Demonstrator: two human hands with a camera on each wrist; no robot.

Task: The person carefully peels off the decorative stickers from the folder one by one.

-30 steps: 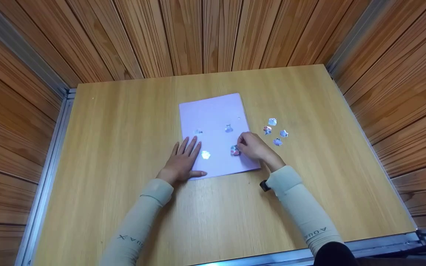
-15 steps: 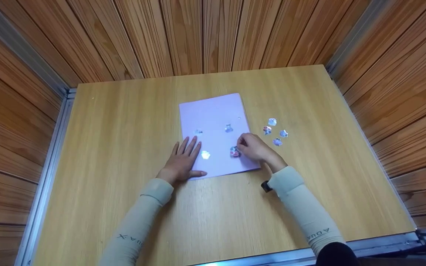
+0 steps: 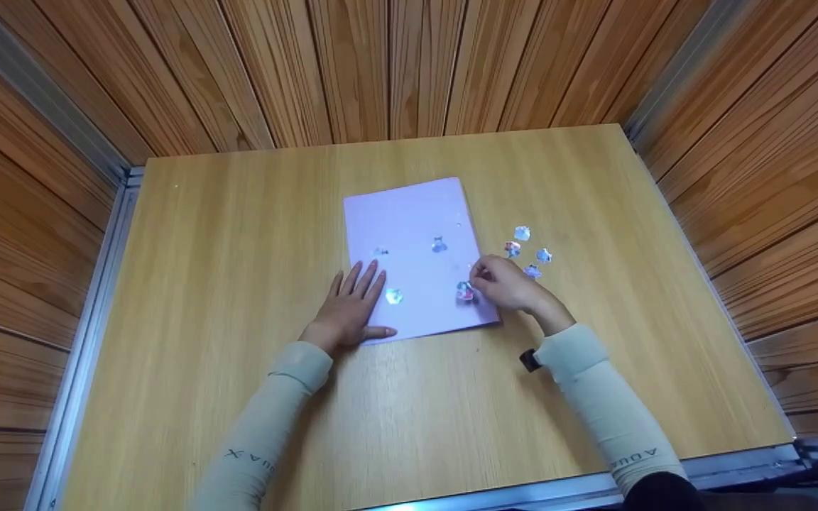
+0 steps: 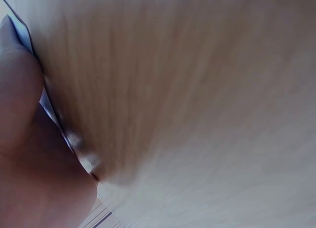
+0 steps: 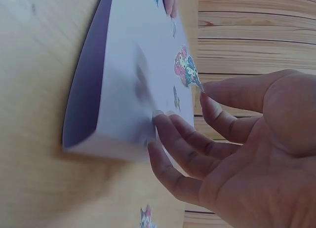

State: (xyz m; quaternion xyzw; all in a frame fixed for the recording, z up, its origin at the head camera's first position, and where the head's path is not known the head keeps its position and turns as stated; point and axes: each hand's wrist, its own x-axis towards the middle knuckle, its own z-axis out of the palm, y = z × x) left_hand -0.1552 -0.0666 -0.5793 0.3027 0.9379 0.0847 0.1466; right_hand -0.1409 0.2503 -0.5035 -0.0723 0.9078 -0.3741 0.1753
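Observation:
A lilac folder (image 3: pixel 405 213) lies on the table. Over its lower right part, my right hand (image 3: pixel 507 284) pinches a colourful glittery sticker (image 3: pixel 464 292). In the right wrist view the sticker (image 5: pixel 186 67) stands off the folder by one corner between thumb and forefinger, while other fingertips are at the surface. My left hand (image 3: pixel 345 312) rests with straight, spread fingers on the folder's left edge. Shiny stickers sit on the cover: one at upper right (image 3: pixel 439 244), one at lower left (image 3: pixel 395 296), one by the left fingertips (image 3: pixel 380 252).
Several loose stickers (image 3: pixel 532 271) lie on the wooden table (image 3: pixel 224 241), right of the folder. Wood-plank walls (image 3: pixel 420 71) stand behind and at both sides. A metal rail (image 3: pixel 565 495) runs along the front edge.
My right hand has moved a little to the right with the sticker, towards the folder's right edge. The left hand has stayed in place.

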